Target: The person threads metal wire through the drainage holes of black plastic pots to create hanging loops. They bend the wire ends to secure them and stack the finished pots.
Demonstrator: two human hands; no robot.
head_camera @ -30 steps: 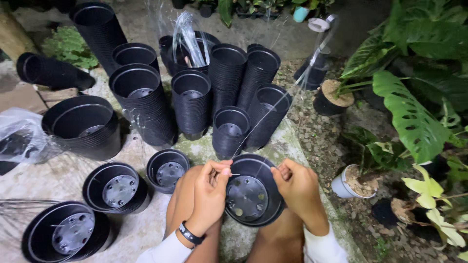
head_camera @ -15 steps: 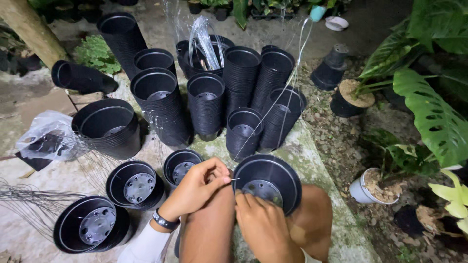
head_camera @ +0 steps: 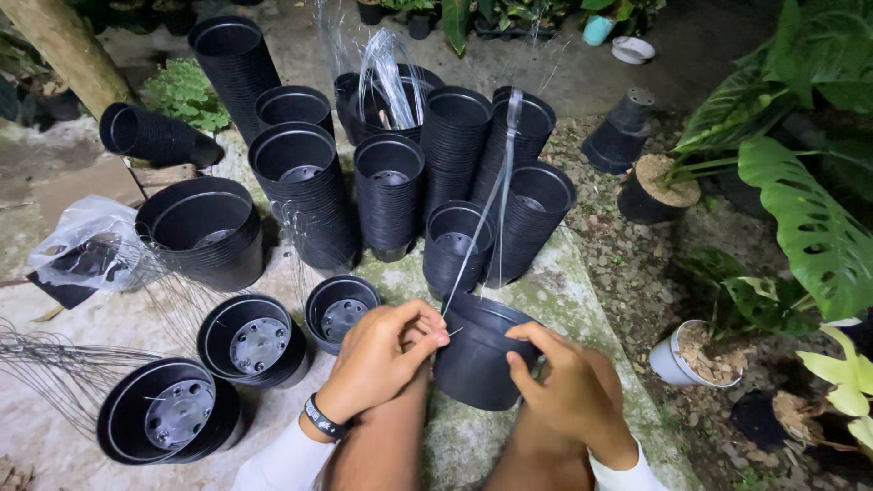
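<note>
Matt black plastic pot (head_camera: pixel 477 359), clear glossy plastic strip (head_camera: pixel 491 205), rough mossy concrete slab (head_camera: pixel 546 300)

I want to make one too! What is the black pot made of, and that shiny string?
The pot looks like thin black plastic with a matte finish: moulded rim and thin walls, like the stacked pots behind. The string seems to be clear plastic line or strip, since it glints and you can see through it. The left hand pinches it at the rim; the right hand steadies the pot.
</note>
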